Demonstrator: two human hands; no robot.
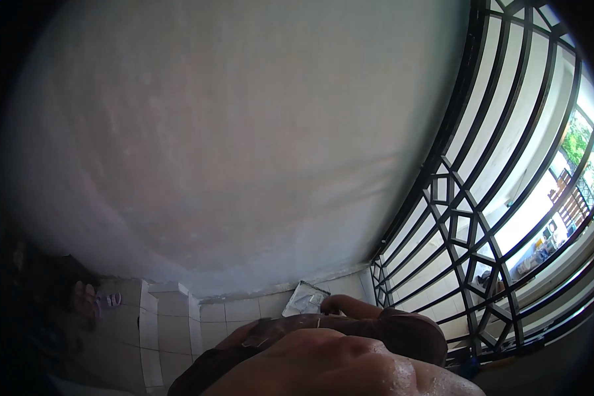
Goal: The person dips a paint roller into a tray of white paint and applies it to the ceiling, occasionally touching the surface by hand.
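Note:
Very close to the camera, bare skin with wet-looking patches (336,366) fills the bottom centre; it may be my left arm or hand, but no fingers can be made out. Beyond it lies dark brown cloth (402,333). What looks like my right hand (332,305) reaches in from the right, small and shadowed, at the right edge of a whitish, shiny tray-like object (305,300) on the floor by the wall. Its fingers are too dark to tell whether they grip that object. Another strip of skin (237,335) shows left of the cloth.
A plain pale wall (244,145) rises ahead. Black metal grille (462,231) runs along the right, with a bright outdoor area behind it. Tiled steps (150,330) descend at the lower left, near brown footwear (84,298) and a striped sandal (113,299).

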